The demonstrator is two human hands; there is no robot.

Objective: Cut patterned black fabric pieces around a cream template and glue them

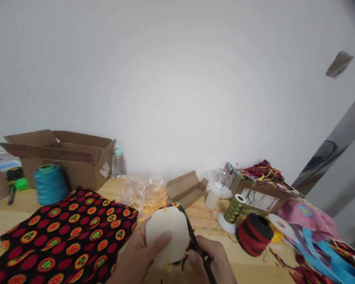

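Note:
My left hand (pixel 142 250) grips a cream-coloured rounded template (pixel 169 227), thumb pressed flat on its face. A little of the patterned black fabric shows along the template's upper right edge, and small yellow loops stick out at its top and bottom. In my right hand (pixel 211 256) is a pair of dark scissors (pixel 192 232), fingers wrapped around the handles. Their blades run along the template's right edge. To the left a larger piece of black fabric (pixel 73 240) with red dots and orange-green motifs lies spread on the wooden table (pixel 251 272).
At the back left stand an open cardboard box (pixel 68 165), a teal thread cone (pixel 50 184) and a clear bottle (pixel 117 162). On the right are a green-gold spool (pixel 234 209), a red-and-black ribbon roll (pixel 254 234) and a heaped box (pixel 258 197). A plastic bag (pixel 143 191) lies behind my hands.

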